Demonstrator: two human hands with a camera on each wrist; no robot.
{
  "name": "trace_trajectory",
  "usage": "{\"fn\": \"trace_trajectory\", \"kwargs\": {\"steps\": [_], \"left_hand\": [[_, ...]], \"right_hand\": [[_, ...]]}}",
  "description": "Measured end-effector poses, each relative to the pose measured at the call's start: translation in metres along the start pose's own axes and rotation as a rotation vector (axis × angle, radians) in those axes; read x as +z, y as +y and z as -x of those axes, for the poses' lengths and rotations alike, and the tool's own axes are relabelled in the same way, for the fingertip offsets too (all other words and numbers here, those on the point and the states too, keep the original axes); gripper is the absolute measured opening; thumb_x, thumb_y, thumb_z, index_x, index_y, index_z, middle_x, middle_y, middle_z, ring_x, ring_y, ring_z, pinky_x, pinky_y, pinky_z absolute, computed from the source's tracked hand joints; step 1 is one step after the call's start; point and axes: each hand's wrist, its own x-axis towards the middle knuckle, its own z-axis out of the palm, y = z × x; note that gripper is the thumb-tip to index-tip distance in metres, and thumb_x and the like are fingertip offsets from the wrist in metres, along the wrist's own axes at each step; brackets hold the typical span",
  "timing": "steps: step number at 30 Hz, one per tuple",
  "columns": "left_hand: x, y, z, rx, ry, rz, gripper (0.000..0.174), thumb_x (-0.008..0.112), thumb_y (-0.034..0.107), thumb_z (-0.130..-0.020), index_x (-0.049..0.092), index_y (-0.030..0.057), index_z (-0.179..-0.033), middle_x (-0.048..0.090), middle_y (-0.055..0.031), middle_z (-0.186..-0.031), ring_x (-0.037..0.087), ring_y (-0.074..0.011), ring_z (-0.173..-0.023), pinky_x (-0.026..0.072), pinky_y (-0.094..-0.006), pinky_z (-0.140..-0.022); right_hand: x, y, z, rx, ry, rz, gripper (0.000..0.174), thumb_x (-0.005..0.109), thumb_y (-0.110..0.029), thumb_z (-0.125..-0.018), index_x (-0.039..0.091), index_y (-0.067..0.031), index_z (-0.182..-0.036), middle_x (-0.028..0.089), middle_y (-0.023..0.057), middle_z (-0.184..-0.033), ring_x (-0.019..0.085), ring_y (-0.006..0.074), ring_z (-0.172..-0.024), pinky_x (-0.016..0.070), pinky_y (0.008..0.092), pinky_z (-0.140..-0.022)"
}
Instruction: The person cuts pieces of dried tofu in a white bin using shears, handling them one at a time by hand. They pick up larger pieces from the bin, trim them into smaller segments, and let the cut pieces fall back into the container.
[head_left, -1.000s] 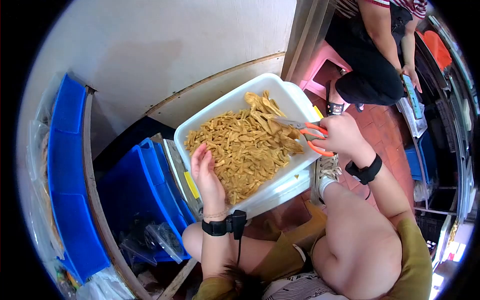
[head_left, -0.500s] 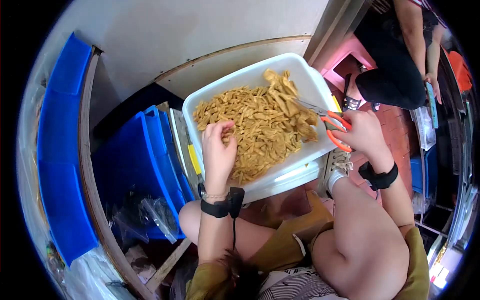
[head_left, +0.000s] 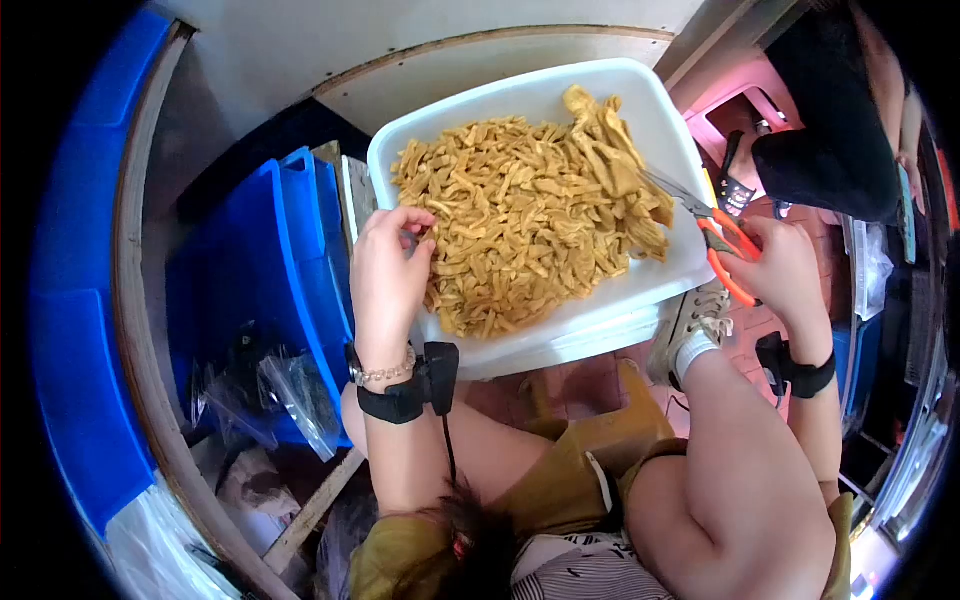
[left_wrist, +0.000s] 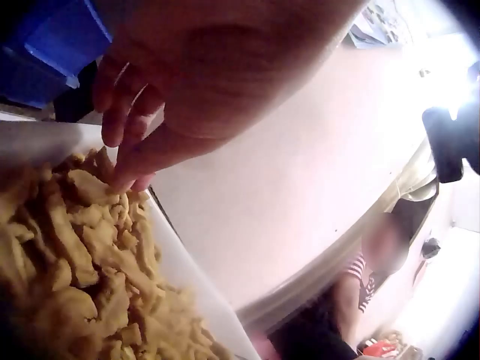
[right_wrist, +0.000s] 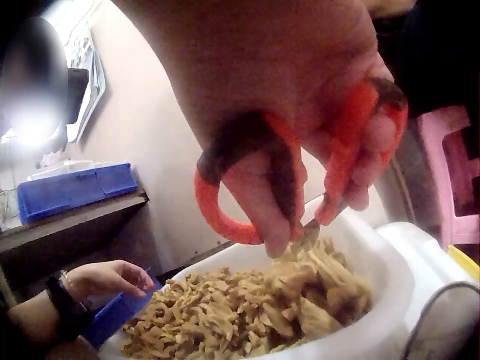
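In the head view, a white tub (head_left: 378,165) holds many yellow-brown strips (head_left: 500,210), with larger folded pieces (head_left: 608,150) at its right side. My left hand (head_left: 388,270) hangs over the tub's left edge, its fingers bent loosely by the strips; the left wrist view shows the fingertips (left_wrist: 127,176) at the strips, and whether they touch is unclear. My right hand (head_left: 785,265) grips scissors with orange handles (head_left: 738,228) at the right rim. Their blades (head_left: 672,188) point at the larger pieces. Fingers pass through the handle loops (right_wrist: 225,232) in the right wrist view.
Blue bins (head_left: 240,250) stand left of the tub, with plastic bags (head_left: 300,390) near them. A pale wall (head_left: 430,30) rises behind. At upper right, a person in black trousers (head_left: 825,160) sits by a pink stool (head_left: 745,80). My shoe (head_left: 690,325) is below the tub's right corner.
The head view has shifted, so the tub appears higher and further right. My left hand has turned, its fingers now bent toward the strips. My right hand still holds the scissors at the larger pieces.
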Motion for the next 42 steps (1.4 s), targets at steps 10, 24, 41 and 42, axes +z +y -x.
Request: {"fn": "trace_trajectory", "kwargs": {"steps": [10, 24, 41, 42], "left_hand": [[0.012, 0.005, -0.001, 0.097, -0.072, 0.027, 0.029, 0.073, 0.002, -0.071, 0.067, 0.0052, -0.099, 0.061, -0.0101, -0.086, 0.059, -0.0215, -0.075, 0.0492, -0.0317, -0.07], [0.014, 0.005, 0.001, 0.045, -0.07, 0.001, 0.017, 0.073, 0.006, -0.072, 0.065, 0.0038, -0.086, 0.06, -0.0099, -0.081, 0.059, -0.0245, -0.071, 0.0494, -0.0337, -0.068], [0.062, 0.031, -0.007, 0.43, 0.142, -0.069, 0.012, 0.067, 0.011, -0.079, 0.069, 0.0083, -0.09, 0.062, -0.0067, -0.09, 0.052, -0.0298, -0.092, 0.04, -0.0396, -0.084], [0.062, 0.029, -0.01, 0.429, 0.162, 0.03, 0.008, 0.068, 0.008, -0.08, 0.067, 0.0063, -0.088, 0.063, -0.0035, -0.085, 0.056, -0.0201, -0.086, 0.0422, -0.0333, -0.077]], "right_hand": [[0.001, -0.005, -0.001, 0.0, -0.009, -0.024, 0.038, 0.076, -0.031, -0.063, 0.062, 0.0037, -0.07, 0.058, 0.0202, -0.061, 0.059, 0.0342, -0.056, 0.0459, 0.0399, -0.056], [0.003, 0.0, 0.0, -0.014, -0.028, -0.043, 0.036, 0.076, -0.031, -0.063, 0.064, 0.0026, -0.07, 0.058, 0.02, -0.061, 0.059, 0.0348, -0.055, 0.0464, 0.0404, -0.055], [-0.001, -0.004, 0.002, 0.036, -0.064, -0.017, 0.036, 0.073, -0.035, -0.063, 0.066, -0.0016, -0.074, 0.062, 0.0159, -0.065, 0.059, 0.0326, -0.064, 0.0435, 0.0393, -0.073], [-0.001, -0.004, 0.002, 0.036, -0.066, -0.015, 0.036, 0.073, -0.035, -0.063, 0.066, -0.0018, -0.074, 0.062, 0.0157, -0.065, 0.059, 0.0324, -0.064, 0.0435, 0.0393, -0.073]]}}
